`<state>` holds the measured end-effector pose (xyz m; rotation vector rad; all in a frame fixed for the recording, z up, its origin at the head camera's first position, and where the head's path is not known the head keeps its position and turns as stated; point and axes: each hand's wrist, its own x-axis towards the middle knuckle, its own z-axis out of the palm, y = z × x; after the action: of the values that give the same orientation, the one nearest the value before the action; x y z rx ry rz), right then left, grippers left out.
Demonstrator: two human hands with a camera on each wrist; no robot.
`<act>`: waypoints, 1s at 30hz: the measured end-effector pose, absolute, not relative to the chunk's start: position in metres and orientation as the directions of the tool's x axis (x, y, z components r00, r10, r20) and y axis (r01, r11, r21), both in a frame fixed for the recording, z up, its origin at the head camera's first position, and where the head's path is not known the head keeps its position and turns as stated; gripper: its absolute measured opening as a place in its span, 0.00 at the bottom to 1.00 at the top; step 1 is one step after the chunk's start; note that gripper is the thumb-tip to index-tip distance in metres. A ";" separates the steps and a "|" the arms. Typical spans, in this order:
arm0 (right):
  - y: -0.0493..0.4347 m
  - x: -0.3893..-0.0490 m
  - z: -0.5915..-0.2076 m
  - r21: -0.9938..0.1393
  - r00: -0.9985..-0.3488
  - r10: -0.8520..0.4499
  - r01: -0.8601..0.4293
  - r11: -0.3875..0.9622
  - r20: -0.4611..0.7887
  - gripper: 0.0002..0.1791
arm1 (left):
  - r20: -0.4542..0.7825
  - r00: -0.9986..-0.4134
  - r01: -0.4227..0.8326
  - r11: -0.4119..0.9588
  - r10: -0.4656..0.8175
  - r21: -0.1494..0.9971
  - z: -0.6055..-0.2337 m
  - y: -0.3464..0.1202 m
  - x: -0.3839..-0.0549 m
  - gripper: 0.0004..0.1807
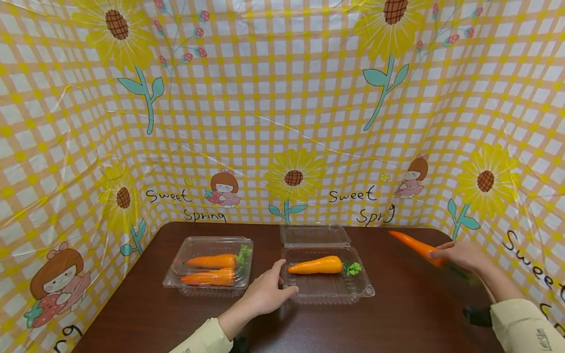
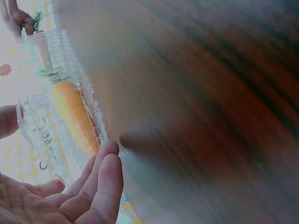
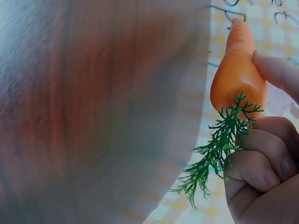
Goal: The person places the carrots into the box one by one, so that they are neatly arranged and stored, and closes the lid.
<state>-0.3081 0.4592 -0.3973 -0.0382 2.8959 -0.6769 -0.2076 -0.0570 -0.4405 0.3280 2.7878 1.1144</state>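
Note:
On the right, my right hand (image 1: 459, 256) grips an orange carrot (image 1: 417, 245) near its thick end, raised over the table, the narrow tip pointing left. In the right wrist view, its green leafy top (image 3: 219, 144) hangs beside the curled fingers, the thumb pressing on the carrot's side. My left hand (image 1: 265, 290) rests at the left edge of a clear plastic clamshell box (image 1: 309, 291), thumb by the front corner and fingers along the side, loosely spread. Inside that box, whose lid (image 1: 315, 235) stands open at the back, lies one lighter orange carrot (image 1: 318, 265).
To the left sits a second clear clamshell box (image 1: 176, 279), lid closed, with orange carrots (image 1: 214, 261) inside. Both boxes stand on a dark brown table (image 1: 397, 314). A checked, sunflower-printed cloth (image 1: 247, 127) surrounds the table at the back and sides.

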 end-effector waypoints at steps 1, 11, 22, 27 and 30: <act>0.457 -0.308 -0.395 -0.443 -0.987 -0.068 0.004 0.896 -0.147 0.40 | -0.029 -0.969 0.158 0.703 0.246 0.693 -0.440 -0.057 -0.207 0.44; 0.422 -0.308 -0.373 -0.477 -0.985 -0.133 -0.066 0.877 -0.107 0.37 | -0.021 -0.967 0.167 0.693 0.254 0.702 -0.439 -0.058 -0.206 0.44; 0.367 -0.298 -0.349 -0.527 -0.977 -0.202 -0.139 0.838 -0.063 0.32 | -0.016 -0.966 0.170 0.680 0.259 0.713 -0.438 -0.058 -0.206 0.44; 0.343 -0.294 -0.344 -0.581 -0.960 -0.273 -0.185 0.792 -0.066 0.31 | -0.024 -0.967 0.162 0.683 0.254 0.712 -0.438 -0.058 -0.206 0.44; 0.329 -0.293 -0.342 -0.602 -0.943 -0.326 -0.224 0.766 -0.064 0.30 | -0.025 -0.967 0.162 0.684 0.255 0.711 -0.438 -0.058 -0.206 0.44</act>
<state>-0.2927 0.3291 -0.3417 -0.4392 2.7955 -0.9219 -0.2058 -0.0584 -0.4375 0.3449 2.7696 1.1521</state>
